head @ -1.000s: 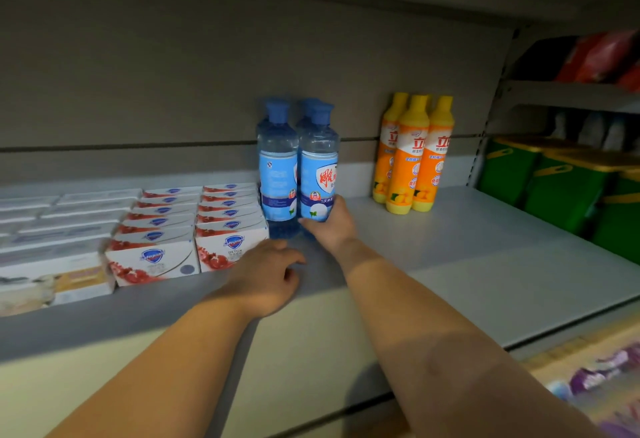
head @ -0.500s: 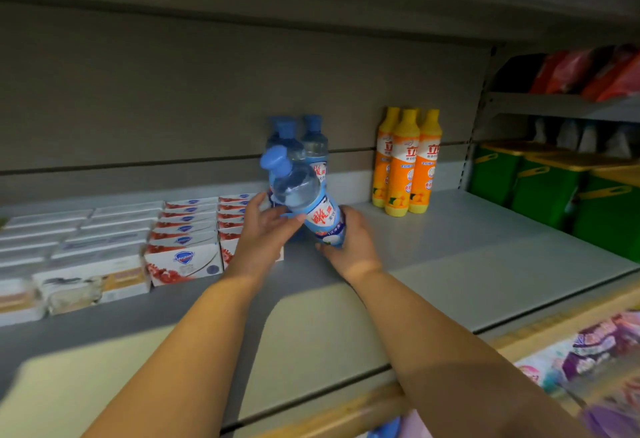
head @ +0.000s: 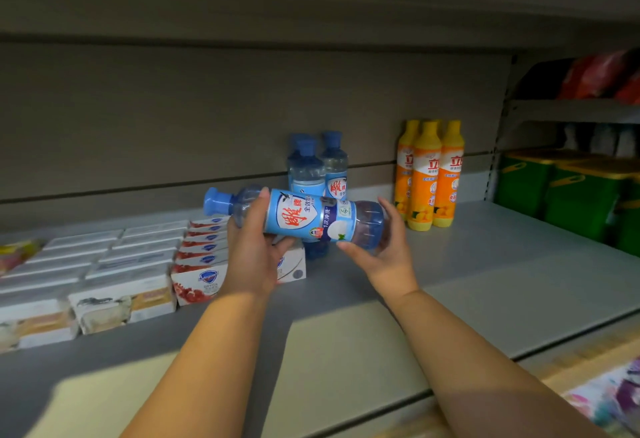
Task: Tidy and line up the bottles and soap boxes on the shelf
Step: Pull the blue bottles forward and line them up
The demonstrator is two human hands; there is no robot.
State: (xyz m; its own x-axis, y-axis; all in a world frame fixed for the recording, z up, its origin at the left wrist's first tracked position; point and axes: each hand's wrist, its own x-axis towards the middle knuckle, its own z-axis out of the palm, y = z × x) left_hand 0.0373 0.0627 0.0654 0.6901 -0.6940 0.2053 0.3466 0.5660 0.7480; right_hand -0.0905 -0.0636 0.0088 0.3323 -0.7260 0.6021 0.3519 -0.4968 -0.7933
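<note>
Clear blue plastic bottle (head: pixel 304 217) held sideways in both my hands, above the grey shelf (head: pixel 485 264).
My left hand (head: pixel 254 250) is curled round its ribbed shoulder just below the round blue cap, which points left. My right hand (head: pixel 384 247) cups the ridged base, fingers bent round it. The glossy label faces me. Just behind it stand the other blue bottles (head: pixel 306 170); the smooth orange bottles (head: pixel 427 177) stand to the right, and the flat cardboard soap boxes (head: pixel 204 261) lie in rows to the left.
</note>
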